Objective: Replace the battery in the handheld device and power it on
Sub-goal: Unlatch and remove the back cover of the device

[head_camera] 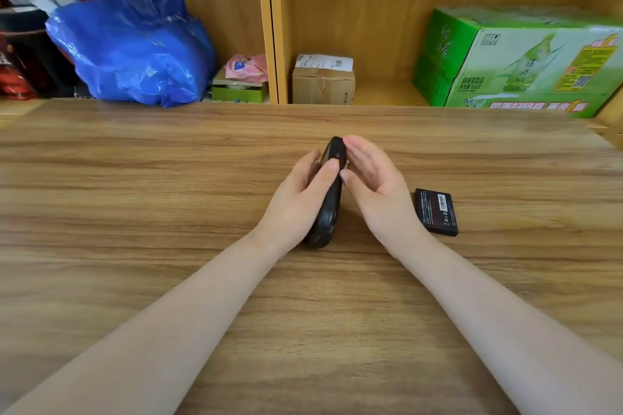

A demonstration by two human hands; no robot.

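Observation:
A black handheld device stands on its long edge on the wooden table, with an orange side button near its top. My left hand grips it from the left, thumb lying along the upper edge by the orange button. My right hand rests against its right side with fingers nearly straight, fingertips at the device's far end. A flat black battery with a white barcode label lies on the table just right of my right wrist, untouched.
Behind the table stands a wooden shelf unit. It holds a blue plastic bag, a small green box with a pink packet, a small cardboard parcel and a large green drinks carton.

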